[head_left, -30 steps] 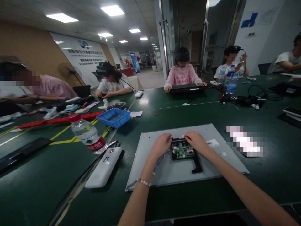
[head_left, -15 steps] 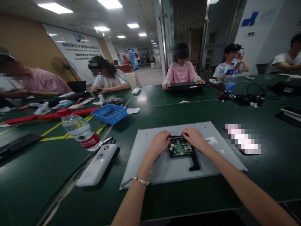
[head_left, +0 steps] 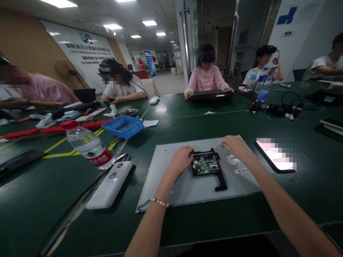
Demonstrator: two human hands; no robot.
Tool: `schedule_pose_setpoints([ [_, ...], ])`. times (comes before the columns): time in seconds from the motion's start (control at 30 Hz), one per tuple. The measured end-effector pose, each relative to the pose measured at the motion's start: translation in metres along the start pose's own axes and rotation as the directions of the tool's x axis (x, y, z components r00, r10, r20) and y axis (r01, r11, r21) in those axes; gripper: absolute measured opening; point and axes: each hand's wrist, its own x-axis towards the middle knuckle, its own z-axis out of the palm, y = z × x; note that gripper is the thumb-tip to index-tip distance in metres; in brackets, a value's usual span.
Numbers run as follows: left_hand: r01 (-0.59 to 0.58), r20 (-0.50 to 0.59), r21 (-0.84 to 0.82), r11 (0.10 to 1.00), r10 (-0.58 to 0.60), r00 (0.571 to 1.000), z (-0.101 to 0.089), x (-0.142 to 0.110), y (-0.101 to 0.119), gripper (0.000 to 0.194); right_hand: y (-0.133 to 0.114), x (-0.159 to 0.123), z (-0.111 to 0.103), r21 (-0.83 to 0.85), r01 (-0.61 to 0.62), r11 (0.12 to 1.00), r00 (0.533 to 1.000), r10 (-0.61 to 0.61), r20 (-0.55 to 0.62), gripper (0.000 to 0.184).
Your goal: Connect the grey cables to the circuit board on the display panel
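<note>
The left hand [head_left: 181, 159] touches the black frame [head_left: 220, 176]; the right hand [head_left: 237, 147] is over the grey panel [head_left: 187, 191]; neither grip is clear.

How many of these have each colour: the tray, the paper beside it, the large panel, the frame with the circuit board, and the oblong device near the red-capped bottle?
White: 2 (paper, oblong device)
Blue: 1 (tray)
Grey: 1 (panel)
Black: 1 (frame)
Total: 5

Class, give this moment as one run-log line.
left hand: at far left corner of frame | right hand: apart from frame, over panel | board: in frame | frame: on panel | phone: right of panel
</note>
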Motion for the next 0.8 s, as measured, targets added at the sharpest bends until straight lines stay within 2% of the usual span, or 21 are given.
schedule_pose_setpoints([
  [0.13,0.001,-0.008,0.006,1.000,-0.001,1.000,0.002,0.001,-0.002,0.024,0.013,0.001,0.007,0.025,0.026,0.999,0.997,-0.028,0.073,0.030],
  [0.27,-0.011,-0.012,0.004,1.000,0.011,1.000,0.002,0.000,-0.003,0.024,0.013,0.002,0.007,0.044,-0.002,0.999,0.999,0.000,0.041,0.031],
  [0.4,-0.005,-0.015,0.013,1.000,0.005,1.000,0.002,0.000,-0.002,0.026,0.009,0.002,0.007,0.062,0.035,0.997,0.999,-0.036,0.023,0.027],
  [0.53,0.013,-0.005,0.021,1.000,-0.013,1.000,0.001,0.000,0.001,0.026,0.003,0.001,0.011,0.009,0.067,0.998,0.997,-0.067,0.042,0.022],
  [0.8,0.039,0.007,0.013,0.999,-0.039,0.999,0.000,0.001,0.002,0.027,0.001,0.001,0.015,-0.080,0.018,0.997,1.000,-0.016,0.017,0.023],
])
